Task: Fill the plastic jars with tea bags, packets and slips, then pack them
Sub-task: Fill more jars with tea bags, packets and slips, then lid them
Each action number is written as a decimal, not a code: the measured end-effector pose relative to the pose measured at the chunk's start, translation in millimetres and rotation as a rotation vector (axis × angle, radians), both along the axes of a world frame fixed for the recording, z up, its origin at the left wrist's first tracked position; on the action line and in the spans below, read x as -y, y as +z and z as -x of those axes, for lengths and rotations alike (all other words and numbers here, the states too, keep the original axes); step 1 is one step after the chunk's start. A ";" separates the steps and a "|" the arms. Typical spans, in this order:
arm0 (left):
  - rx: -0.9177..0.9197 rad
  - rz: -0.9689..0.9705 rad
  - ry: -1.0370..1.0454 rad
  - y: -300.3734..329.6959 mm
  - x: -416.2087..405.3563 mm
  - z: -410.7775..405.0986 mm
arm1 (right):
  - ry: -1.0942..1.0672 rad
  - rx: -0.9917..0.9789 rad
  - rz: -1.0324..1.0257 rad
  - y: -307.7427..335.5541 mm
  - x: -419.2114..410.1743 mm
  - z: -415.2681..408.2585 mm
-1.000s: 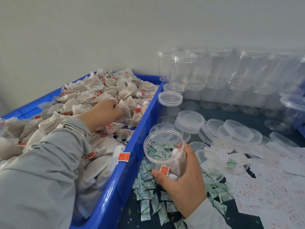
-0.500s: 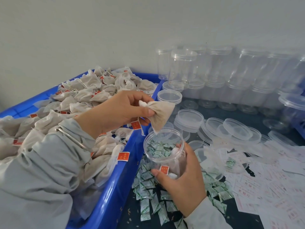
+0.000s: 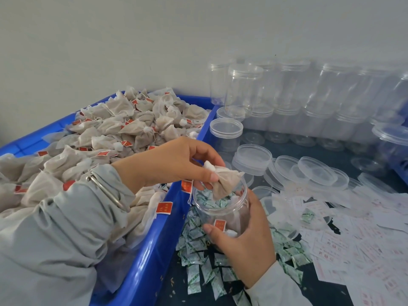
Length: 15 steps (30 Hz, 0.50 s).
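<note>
Tea bag (image 3: 224,182), soft, light and limp, pinched at its gathered top by left hand (image 3: 176,162), hanging over open jar (image 3: 220,206) gripped around its stiff wall by right hand (image 3: 245,239); best held by that knot.

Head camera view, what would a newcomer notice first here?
The left hand pinches a tea bag over the open jar gripped by the right hand. Left is a blue crate heaped with tea bags; clear empty jars stand stacked along the wall behind.
</note>
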<state>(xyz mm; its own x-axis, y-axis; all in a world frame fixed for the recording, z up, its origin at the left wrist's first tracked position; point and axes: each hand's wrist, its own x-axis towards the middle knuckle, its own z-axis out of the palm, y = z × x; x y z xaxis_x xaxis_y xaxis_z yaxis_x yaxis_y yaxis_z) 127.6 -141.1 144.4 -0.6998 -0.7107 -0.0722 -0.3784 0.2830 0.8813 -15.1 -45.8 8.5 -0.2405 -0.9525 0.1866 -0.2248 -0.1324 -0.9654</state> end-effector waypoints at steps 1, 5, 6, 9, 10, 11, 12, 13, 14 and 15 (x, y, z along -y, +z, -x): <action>0.003 0.001 0.006 0.4 -0.1 0.0 | -0.001 -0.005 -0.001 0.0 -0.1 0.1; 0.036 0.015 0.015 2.3 1.4 -2.2 | -0.016 -0.033 -0.006 -0.3 -0.8 0.7; 0.046 0.017 0.016 2.6 1.9 -2.8 | -0.018 -0.036 -0.004 -0.6 -1.0 0.8; 0.081 0.017 0.017 2.5 2.2 -3.6 | -0.008 -0.042 -0.009 -0.7 -0.8 0.5; 0.080 0.017 0.019 2.3 2.2 -3.5 | -0.006 -0.042 -0.010 -0.8 -0.6 0.6; 0.068 0.019 0.022 1.9 2.2 -3.3 | -0.005 -0.044 -0.010 -0.6 -0.7 0.6; 0.044 0.017 0.030 1.7 2.5 -3.2 | -0.005 -0.048 -0.008 -0.2 -0.8 0.8; 0.007 0.006 0.043 1.8 3.1 -3.6 | -0.006 -0.049 -0.003 0.2 -0.9 0.8; -0.036 -0.015 0.056 2.2 3.7 -4.2 | -0.006 -0.043 0.002 0.3 -0.9 1.0; -0.085 -0.040 0.066 2.8 4.0 -4.6 | -0.004 -0.031 0.006 0.2 -0.7 0.7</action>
<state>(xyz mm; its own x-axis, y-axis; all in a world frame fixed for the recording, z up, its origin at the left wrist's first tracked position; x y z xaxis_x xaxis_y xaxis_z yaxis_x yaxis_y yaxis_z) 132.2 -145.2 147.2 -0.6567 -0.7529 -0.0441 -0.3187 0.2241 0.9210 -15.8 -45.1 8.7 -0.2387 -0.9503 0.2000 -0.2552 -0.1374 -0.9571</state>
